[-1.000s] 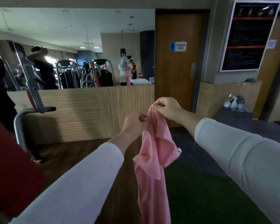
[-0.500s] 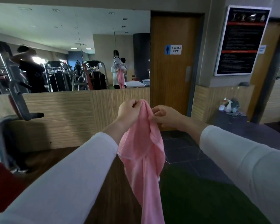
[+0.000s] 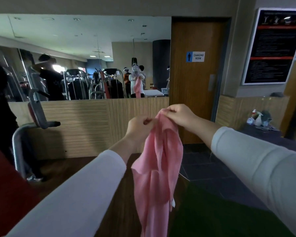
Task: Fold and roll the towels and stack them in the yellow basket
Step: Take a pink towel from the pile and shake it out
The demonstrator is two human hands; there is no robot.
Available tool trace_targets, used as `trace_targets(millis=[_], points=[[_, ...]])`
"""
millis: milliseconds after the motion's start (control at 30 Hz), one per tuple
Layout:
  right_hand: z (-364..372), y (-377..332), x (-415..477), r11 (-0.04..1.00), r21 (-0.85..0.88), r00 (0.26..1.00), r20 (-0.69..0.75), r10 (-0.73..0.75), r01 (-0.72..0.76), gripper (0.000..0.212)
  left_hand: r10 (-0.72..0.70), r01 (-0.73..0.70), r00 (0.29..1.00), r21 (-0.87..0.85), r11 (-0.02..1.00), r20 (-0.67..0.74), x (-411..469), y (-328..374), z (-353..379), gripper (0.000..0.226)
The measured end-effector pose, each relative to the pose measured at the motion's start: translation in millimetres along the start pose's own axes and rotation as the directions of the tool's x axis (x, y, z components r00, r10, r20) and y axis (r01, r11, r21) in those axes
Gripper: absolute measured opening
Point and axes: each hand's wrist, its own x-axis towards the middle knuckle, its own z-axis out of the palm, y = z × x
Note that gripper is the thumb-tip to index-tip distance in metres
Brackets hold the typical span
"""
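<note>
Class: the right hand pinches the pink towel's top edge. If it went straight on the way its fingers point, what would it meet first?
Beyond the pink towel it pinches, the right hand would probably meet the left hand, close beside it; depth is hard to judge.

The only camera sat on the person's head, looking forward and a little down. The left hand (image 3: 138,127) and right hand (image 3: 181,115) were close before it; the mirror wall (image 3: 75,57) and door (image 3: 195,86) stood farther.

Thin matt pink cloth towel (image 3: 158,161), grained wood door (image 3: 193,86), glossy mirror (image 3: 79,57), smooth metal machine frame (image 3: 18,147)
</note>
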Motion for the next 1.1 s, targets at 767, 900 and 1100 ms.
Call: trace_targets(millis=[767,900,1100], points=[[21.6,14.8,-14.6,0.998,0.067,0.962,0.274,-0.015,-0.003,0.031,-0.064,0.063,0.991,-0.018,0.998,-0.120,26.0,10.7,-11.5,0.026],[11.8,14.3,-10.8,0.980,0.197,0.977,0.211,-0.021,-0.021,0.036,-0.061,0.065,0.990,0.024,0.998,-0.128,27.2,10.0,-17.4,0.025],[-7.7,19.2,-6.9,0.986,0.164,0.980,0.200,-0.021,-0.012,0.041,0.056,-0.055,0.998,0.031,0.998,-0.021,18.1,12.5,-23.1,0.017]])
